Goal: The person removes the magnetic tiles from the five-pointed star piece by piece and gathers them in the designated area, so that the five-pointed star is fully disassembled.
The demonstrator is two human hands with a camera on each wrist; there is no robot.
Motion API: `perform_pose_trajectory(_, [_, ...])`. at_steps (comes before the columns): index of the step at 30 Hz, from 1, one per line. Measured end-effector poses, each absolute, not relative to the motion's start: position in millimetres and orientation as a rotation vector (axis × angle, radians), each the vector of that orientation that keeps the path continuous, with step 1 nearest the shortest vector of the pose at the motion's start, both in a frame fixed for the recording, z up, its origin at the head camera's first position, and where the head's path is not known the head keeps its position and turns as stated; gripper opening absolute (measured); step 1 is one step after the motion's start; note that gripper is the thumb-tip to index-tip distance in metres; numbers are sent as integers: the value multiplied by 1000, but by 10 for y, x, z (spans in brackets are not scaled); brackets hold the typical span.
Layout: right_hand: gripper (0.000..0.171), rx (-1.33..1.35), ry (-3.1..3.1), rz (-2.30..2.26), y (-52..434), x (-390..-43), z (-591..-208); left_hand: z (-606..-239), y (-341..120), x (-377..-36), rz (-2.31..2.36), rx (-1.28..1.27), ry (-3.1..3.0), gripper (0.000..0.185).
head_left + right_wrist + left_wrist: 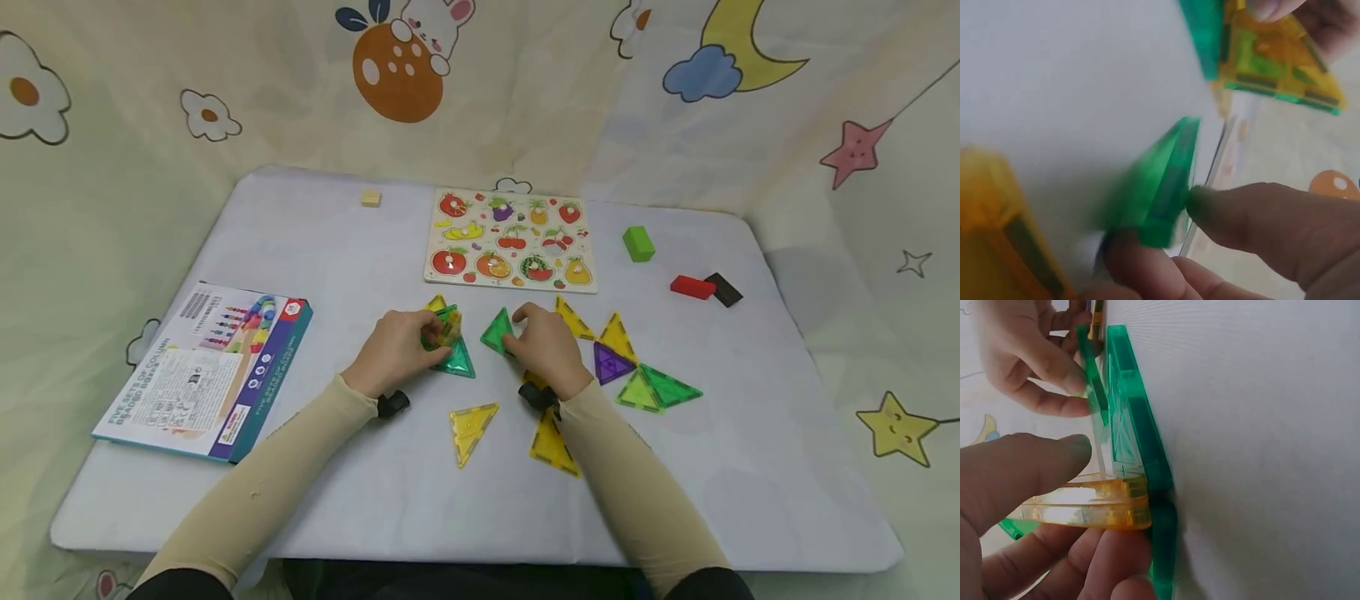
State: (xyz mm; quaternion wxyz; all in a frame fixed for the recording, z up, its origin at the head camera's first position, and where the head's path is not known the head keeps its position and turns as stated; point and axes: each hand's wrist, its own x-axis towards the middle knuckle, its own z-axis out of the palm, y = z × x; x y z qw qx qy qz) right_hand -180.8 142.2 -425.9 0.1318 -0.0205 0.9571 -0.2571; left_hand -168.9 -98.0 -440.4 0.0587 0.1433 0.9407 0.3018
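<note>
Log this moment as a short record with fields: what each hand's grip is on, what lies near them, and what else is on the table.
left hand: grip on a yellow triangle tile standing against a green triangle tile
right hand: grip pinches a second green triangle, tilted up off the table
near the hands: loose yellow triangle, purple triangle
further back: fruit puzzle board, green block, red block
left side: toy box

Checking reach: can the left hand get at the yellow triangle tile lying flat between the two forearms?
Probably yes. The yellow triangle tile lies on bare table, nothing over it. But the left hand grips a tile cluster, so it must free fingers first.
</note>
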Motion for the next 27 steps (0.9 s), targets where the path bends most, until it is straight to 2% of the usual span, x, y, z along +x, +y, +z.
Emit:
perform_pose_trajectory(6, [42,-40,2809,-620,1357,-1825,-4284,-4411,-1010,-1685,902,481,2827,35])
perform_pose_trajectory(11, [42,-244,2796,-629,1211,-1761,-4262,-4375,-1092,-1712,996,536,2829,24])
perform_pose_trajectory(15, [55,-398,2755,-587,1054,-1706,-4269,-4323,-1188,-1791,1061,496,2912,18])
perform_pose_trajectory(20, [65,-432,2768,-515,904,-1655,-4332,-4299,-1255,-1901,1010,453,2854,26])
perform_pose_trajectory(27, [65,-460,2789,-466,861,-1657,-4349,-4318,-1229,-1936,933,549,2758,37])
